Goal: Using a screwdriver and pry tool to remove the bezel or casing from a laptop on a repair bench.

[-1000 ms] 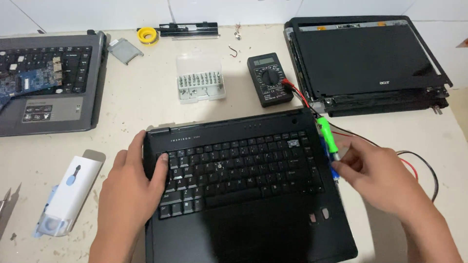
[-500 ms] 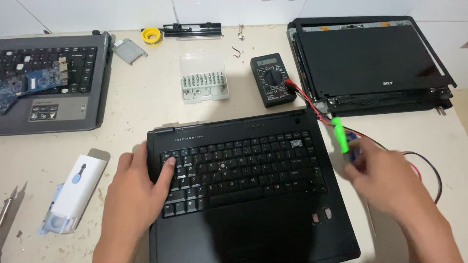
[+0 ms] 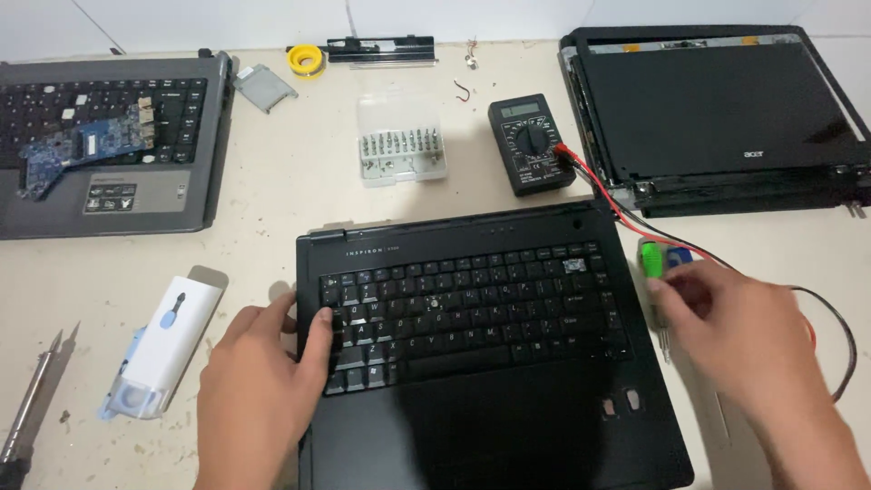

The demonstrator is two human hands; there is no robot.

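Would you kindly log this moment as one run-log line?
left hand: on black laptop base keyboard | right hand: at green screwdriver on table

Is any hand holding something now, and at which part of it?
The right hand holds a green screwdriver around its handle. The left hand holds nothing; it rests flat on the black laptop.

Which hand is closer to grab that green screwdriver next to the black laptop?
The right hand. It already touches the green-handled screwdriver lying on the table beside the black laptop base. The left hand rests on the keyboard's far left edge.
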